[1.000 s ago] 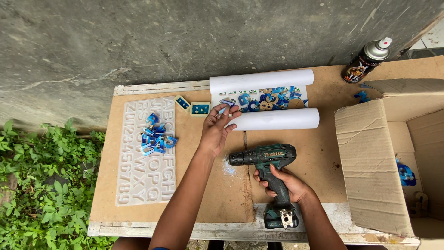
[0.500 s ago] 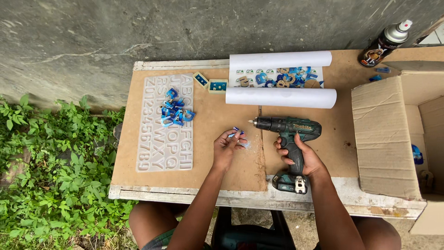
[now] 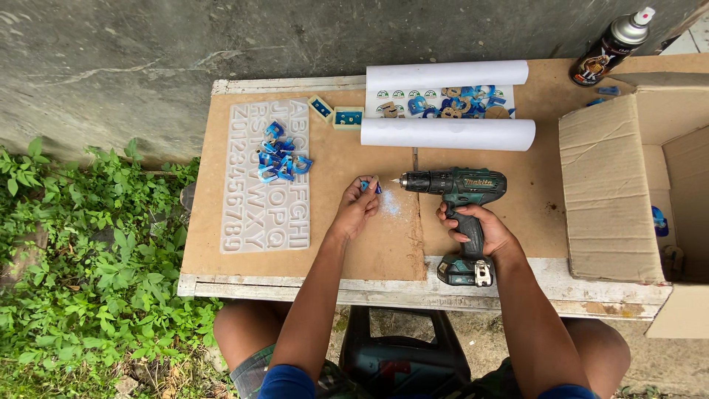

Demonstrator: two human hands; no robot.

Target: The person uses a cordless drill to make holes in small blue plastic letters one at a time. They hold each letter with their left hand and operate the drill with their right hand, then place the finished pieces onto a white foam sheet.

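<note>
A small blue piece (image 3: pixel 371 185) sits pinched between the fingers (image 3: pixel 367 193) of the left hand (image 3: pixel 357 210), held just above the counter (image 3: pixel 354 255) near its middle, right in front of the drill's tip. The fingers are pressed together around it, the hand resting low over a patch of pale dust. The cordless drill (image 3: pixel 459 214) lies level, its bit pointing at the piece; the right hand (image 3: pixel 480 229) is wrapped fully around the grip, fingers curled closed, with the battery base near the counter's front edge. Toward the left edge lies a clear letter mould (image 3: pixel 267 177) with a heap of blue pieces (image 3: pixel 281 155) on it. At the back edge a partly unrolled white sheet (image 3: pixel 447 103) carries more pieces. A spray can (image 3: pixel 611 46) stands at the back right corner, beside an open cardboard box (image 3: pixel 628 185).
</note>
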